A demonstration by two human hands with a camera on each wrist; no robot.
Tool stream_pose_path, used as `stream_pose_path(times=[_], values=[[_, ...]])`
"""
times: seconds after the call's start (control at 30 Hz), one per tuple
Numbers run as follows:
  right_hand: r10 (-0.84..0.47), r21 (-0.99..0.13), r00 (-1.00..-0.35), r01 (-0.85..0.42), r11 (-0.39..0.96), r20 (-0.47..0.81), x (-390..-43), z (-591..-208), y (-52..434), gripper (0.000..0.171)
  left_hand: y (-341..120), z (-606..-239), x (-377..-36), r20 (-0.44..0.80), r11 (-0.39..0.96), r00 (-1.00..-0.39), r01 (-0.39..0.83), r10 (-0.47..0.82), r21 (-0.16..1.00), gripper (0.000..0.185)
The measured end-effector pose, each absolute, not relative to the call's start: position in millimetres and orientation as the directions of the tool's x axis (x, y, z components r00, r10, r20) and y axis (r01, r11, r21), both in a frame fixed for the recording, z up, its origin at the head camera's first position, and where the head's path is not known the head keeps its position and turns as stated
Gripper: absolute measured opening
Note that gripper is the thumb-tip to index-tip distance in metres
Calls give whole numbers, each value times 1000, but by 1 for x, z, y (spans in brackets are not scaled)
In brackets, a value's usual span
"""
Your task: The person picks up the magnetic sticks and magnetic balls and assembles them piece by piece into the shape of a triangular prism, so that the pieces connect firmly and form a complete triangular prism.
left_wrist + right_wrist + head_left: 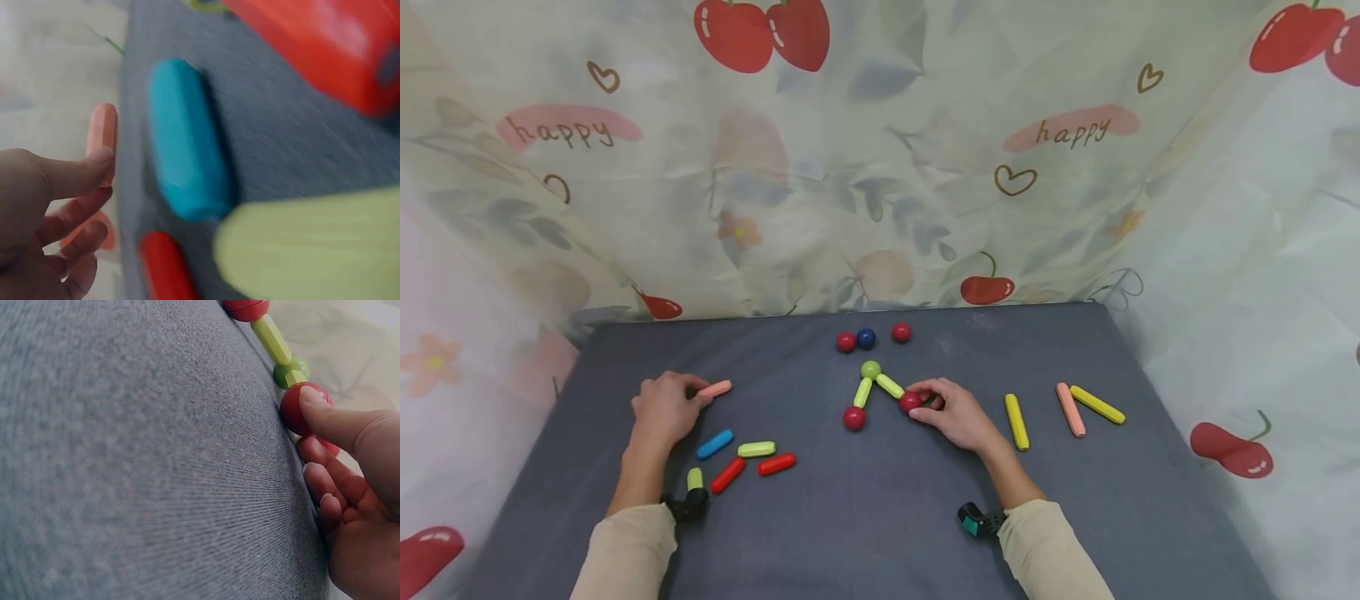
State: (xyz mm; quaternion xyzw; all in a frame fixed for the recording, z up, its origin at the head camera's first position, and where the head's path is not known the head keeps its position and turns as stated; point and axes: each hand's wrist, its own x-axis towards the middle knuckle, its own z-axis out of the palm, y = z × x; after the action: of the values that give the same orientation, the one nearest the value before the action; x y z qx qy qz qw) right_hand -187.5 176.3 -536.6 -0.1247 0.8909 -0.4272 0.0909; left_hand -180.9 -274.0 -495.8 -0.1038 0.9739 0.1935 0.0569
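Backdrop: a printed cloth (880, 167) with cherries, hearts and the word "happy" is hung behind and around the work surface
Work surface: a dark grey mat (880, 517) is laid flat; all pieces are placed on it
Left hand (662, 410): rested on the mat at the left; the fingers are curled and a pink stick (715, 388) is pinched at its near end between thumb and fingertips; in the left wrist view the thumb (75, 175) is seen laid against that stick
Right hand (958, 414): rested on the mat right of centre; a red ball (911, 402) is pinched between thumb and forefinger; the other fingers are loosely curled beside it
Assembled figure: a green ball (870, 369) is set at the apex; two lime sticks (876, 388) are run down from it; the left one is ended by a second red ball (853, 417); the right one is met by the held red ball
Left group: a blue stick (714, 444), a lime stick (756, 449) and two red sticks (752, 469) are laid just beside the left hand
Right group: a yellow stick (1017, 422), a pink stick (1071, 409) and another yellow stick (1097, 404) are laid well apart from the figure
Loose balls: two red and one blue ball (866, 337) are lined up near the far edge
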Motion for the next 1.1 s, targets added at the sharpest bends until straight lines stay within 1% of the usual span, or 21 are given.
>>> stream_pose_path(times=[0.1,0.17,0.23,0.37,0.43,0.57,0.73,0.9,1.1], values=[[-304,-787,-951,-141,601,-61,-187,-536,177,34,-264,-483,-180,-109,874,-982,-185,-151,449,33],[-305,-788,-950,-142,600,-61,-187,-535,178,34,-252,-471,-178,-69,848,-991,-137,-118,511,33],[-304,-790,-951,-142,596,-58,-187,-535,178,34,-234,-459,-176,-43,817,-996,-86,-75,570,34],[-308,-787,-950,-147,599,-57,-188,-535,178,34,-189,-449,-172,-15,771,-1000,-15,-8,637,36],[-307,-789,-950,-148,596,-54,-188,-535,178,34,-165,-451,-170,-20,749,-1000,-2,15,663,36],[-307,-794,-950,-142,591,-59,-187,-536,177,34,-126,-468,-163,-42,701,-999,-17,18,713,31],[-298,-792,-952,-129,596,-69,-186,-536,177,34,-89,-489,-155,-36,659,-998,3,45,752,24],[-284,-796,-956,-117,594,-72,-186,-535,177,34,-70,-501,-152,-2,652,-996,53,84,757,21],[-292,-794,-954,-127,595,-65,-186,-535,177,34,-64,-509,-148,7,645,-997,53,74,762,19]])
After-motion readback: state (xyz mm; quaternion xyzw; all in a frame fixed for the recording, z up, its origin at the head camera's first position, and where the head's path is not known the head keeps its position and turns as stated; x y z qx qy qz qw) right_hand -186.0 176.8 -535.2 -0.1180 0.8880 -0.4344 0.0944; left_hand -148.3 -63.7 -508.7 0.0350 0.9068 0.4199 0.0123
